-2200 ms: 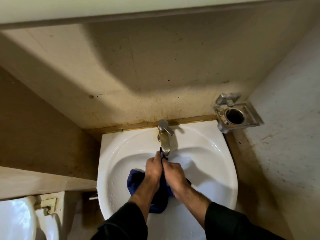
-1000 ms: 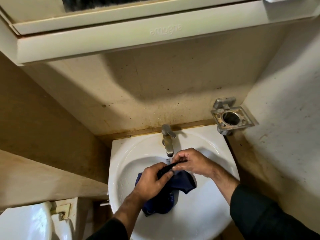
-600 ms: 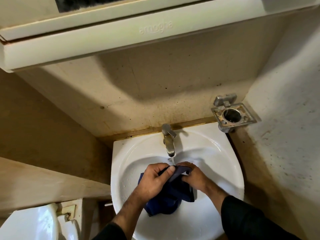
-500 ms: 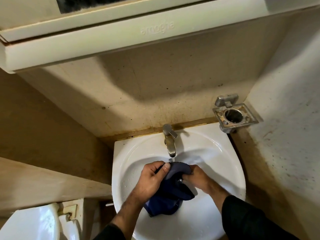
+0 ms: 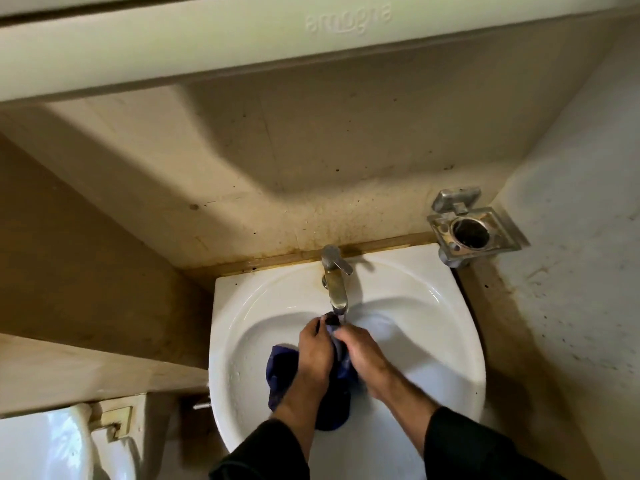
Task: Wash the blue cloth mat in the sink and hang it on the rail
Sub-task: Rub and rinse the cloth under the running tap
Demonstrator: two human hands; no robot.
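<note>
Head view: bunched mat (image 5: 280, 372), axis unclear.

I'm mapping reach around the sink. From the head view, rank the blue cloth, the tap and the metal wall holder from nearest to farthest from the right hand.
1. Blue cloth: gripped in the right hand.
2. Tap: just behind, at the sink's back.
3. Metal wall holder: far right, on the wall.

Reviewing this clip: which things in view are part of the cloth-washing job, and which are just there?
In use:
blue cloth, gripped by both hands
left hand
right hand
sink, where the cloth hangs into the bowl
tap, spout just above the hands

Just there:
metal holder on the right wall
cabinet overhead
toilet at lower left

No rail is in view.
</note>
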